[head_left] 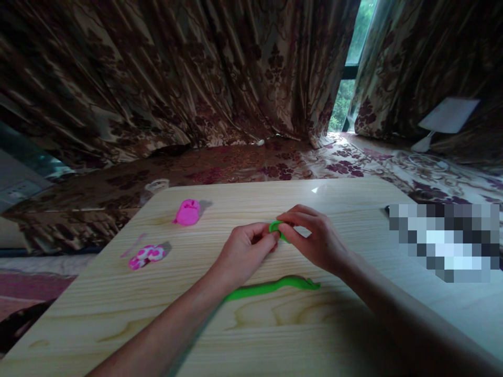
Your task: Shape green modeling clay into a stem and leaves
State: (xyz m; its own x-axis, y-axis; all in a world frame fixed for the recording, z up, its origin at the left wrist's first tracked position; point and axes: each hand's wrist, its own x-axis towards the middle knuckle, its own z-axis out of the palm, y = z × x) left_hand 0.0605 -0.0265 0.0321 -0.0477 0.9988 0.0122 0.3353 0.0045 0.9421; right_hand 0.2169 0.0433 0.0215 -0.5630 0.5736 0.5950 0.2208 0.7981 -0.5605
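Note:
Between my two hands, just above the middle of the table, is a small curved piece of green modelling clay [275, 225]. My left hand [249, 248] pinches it from the left with thumb and fingertips. From the right, my right hand [312, 233] closes thumb and fingers on the same piece. Fingers cover part of its shape. Nearer to me, a long green clay strip [275, 285] lies on the table, its left end hidden behind my left forearm.
Toward the left lie a pink clay lump [188, 212] and a pink-and-white spotted clay piece [146, 255], with a thin pink strip [134, 246] beside it. A blurred-out object [448, 241] covers the right edge of the wooden table [118, 324]. Beyond stand patterned curtains and a white lamp [448, 115].

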